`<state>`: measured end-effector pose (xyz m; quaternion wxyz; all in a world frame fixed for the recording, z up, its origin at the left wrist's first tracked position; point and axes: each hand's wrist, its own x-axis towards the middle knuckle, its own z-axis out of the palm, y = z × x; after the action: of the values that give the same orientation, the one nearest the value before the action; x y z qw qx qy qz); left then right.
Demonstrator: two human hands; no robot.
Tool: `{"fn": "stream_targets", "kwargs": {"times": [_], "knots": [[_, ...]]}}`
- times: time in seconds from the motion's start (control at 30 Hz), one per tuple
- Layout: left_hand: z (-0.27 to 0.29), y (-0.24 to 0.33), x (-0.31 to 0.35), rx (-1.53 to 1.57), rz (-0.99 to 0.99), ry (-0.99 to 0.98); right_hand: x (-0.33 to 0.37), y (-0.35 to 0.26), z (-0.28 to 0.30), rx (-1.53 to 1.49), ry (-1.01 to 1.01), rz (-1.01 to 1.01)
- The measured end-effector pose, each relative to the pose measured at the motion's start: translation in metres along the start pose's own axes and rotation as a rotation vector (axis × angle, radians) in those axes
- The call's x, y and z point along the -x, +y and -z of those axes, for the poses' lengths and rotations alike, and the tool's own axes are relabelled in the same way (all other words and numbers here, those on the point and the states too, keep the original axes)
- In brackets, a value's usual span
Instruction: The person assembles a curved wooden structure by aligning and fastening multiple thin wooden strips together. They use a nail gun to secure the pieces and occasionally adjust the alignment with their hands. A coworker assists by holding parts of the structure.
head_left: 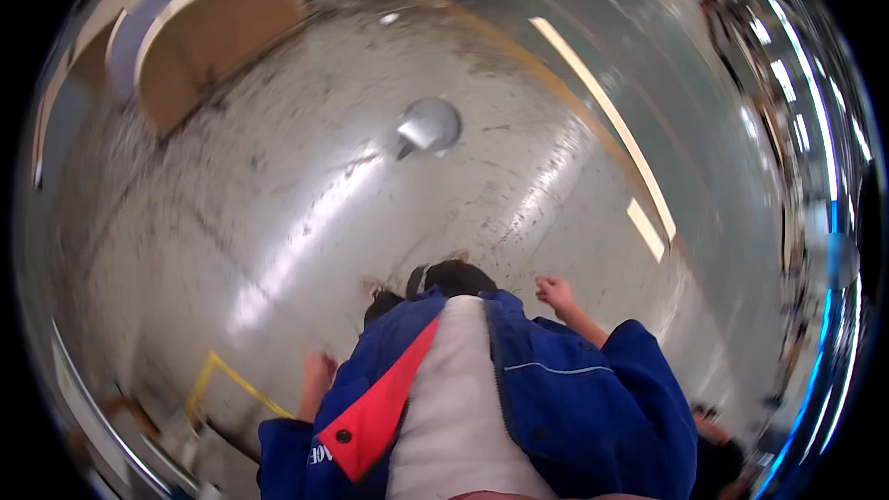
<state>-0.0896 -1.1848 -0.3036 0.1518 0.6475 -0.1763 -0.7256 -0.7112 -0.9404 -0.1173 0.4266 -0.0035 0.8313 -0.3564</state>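
My right hand (556, 294) hangs out beside my blue jacket (593, 389), above the grey floor. Its fingers are curled in, and no object shows in them. On the other side, my left hand (321, 370) is low by the jacket's hem and smeared by motion, so its fingers cannot be made out. Neither hand visibly touches anything. My dark shoes (458, 278) show below the jacket.
A round grey object (443, 120) with a white patch lies ahead on the floor. Brown panels with pale edges (218, 42) stand at far left. Pale strips (611, 116) lie to the right. Yellow tape (245, 384) is near lower left. Another person (718, 454) is at lower right.
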Motion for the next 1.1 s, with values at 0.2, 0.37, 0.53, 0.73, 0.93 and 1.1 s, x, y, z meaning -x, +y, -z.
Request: {"fn": "stream_targets", "kwargs": {"times": [0.2, 0.37, 0.53, 0.73, 0.93, 1.1], "knots": [[-0.067, 0.090, 0.023, -0.568, 0.086, 0.119, 0.036, 0.185, 0.018, -0.564, 0.283, -0.335], [-0.252, 0.209, 0.013, -0.882, -0.170, -0.035, 0.032, 0.221, 0.012, -0.827, 0.359, -0.447], [-0.493, 0.257, 0.054, -0.801, -0.426, -0.269, -0.002, 0.195, 0.028, -1.096, 0.470, -0.304], [-0.676, 0.228, 0.077, -1.262, -0.476, -0.476, -0.010, 0.130, 0.094, -1.126, 0.601, -0.161], [-0.711, 0.171, -0.021, -1.686, -0.336, -0.703, -0.049, 0.088, 0.213, -0.833, 0.708, -0.092], [-0.792, 0.150, -0.075, -1.954, -0.107, -0.663, -0.094, 0.064, 0.353, -0.978, 0.918, 0.032]]}}
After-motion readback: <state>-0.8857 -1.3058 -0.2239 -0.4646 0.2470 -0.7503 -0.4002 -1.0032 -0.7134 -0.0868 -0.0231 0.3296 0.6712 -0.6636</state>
